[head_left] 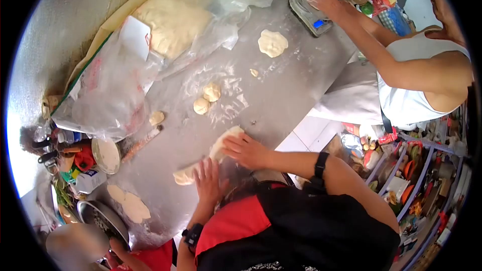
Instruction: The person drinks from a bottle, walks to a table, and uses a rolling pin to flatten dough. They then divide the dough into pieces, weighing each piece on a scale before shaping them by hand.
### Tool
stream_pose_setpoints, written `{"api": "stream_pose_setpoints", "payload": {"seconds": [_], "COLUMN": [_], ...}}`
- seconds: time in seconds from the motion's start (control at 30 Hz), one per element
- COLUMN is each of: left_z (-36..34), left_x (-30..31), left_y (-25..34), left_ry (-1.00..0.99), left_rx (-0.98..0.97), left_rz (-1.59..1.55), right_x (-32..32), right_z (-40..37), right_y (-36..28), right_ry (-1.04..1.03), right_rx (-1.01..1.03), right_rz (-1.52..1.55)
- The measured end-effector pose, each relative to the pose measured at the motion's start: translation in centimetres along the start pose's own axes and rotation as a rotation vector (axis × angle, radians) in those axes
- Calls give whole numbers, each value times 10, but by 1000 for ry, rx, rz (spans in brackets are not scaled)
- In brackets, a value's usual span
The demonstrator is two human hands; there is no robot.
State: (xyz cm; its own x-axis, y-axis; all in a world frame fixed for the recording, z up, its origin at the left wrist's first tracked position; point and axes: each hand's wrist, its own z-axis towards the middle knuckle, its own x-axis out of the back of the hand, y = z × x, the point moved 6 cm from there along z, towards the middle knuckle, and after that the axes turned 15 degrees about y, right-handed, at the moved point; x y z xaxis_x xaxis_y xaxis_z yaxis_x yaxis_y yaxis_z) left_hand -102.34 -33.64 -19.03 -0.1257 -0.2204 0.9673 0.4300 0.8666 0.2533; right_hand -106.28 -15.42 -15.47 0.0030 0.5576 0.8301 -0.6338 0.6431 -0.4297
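Dough log [221, 143], pale and floured, lies aslant on a steel table [281, 95] under both of the person's hands. The right hand [248, 150] lies flat over the log's upper end, fingers spread and open, gripping nothing. The left hand [208, 180] presses palm down on the lower part, also open, fingers pointing up the table. Both forearms reach in from the person's chest, the wrists low, each with a dark band.

Judging from this pose, the rolling goes best with even, light pressure from both palms, the hands spreading apart toward the ends so the log stays uniform and does not tear.

Just beyond the log sit two small dough balls [206, 99] in scattered flour. Farther beyond, a flattened dough piece [272, 43]. Up and left of the log, a clear plastic bag [115, 85] covers a large dough mass [173, 22]. Well beyond the log, a co-worker's hand [324, 0] rests on a scale [307, 16].
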Motion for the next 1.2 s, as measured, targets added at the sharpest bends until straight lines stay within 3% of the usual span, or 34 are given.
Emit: {"api": "stream_pose_setpoints", "payload": {"seconds": [0.07,0.17,0.33,0.43,0.53,0.6,0.73,0.83,0.93,1.03,1.13,1.2], "left_z": [-16,36,102,77,27,-11,-29,-32,-35,-39,-40,-36], "left_x": [-3,4,21,14,8,18,36,42,41,40,41,42], "left_y": [1,-25,-83,-64,-27,-23,-45,-67,-81,-86,-90,-95], "left_ry": [-86,1,203,-93,3,39,150,214,250,270,267,258], "left_rx": [26,92,397,410,230,222,384,445,448,453,475,483], "left_rz": [-96,87,223,200,78,34,-2,-19,-25,-39,-93,-155], "right_x": [-1,-11,-23,-11,-3,-15,22,9,-13,-25,-19,2], "right_z": [-8,20,91,69,26,1,15,23,27,25,35,54], "right_y": [0,12,51,34,11,20,47,51,48,52,59,45], "right_ry": [-2,104,216,140,159,254,362,232,37,47,-147,123], "right_rx": [6,-83,-263,-160,-71,-157,-755,-929,-966,-757,-806,-476], "right_rz": [-23,-42,-50,42,37,198,352,581,647,252,-37,-184]}}
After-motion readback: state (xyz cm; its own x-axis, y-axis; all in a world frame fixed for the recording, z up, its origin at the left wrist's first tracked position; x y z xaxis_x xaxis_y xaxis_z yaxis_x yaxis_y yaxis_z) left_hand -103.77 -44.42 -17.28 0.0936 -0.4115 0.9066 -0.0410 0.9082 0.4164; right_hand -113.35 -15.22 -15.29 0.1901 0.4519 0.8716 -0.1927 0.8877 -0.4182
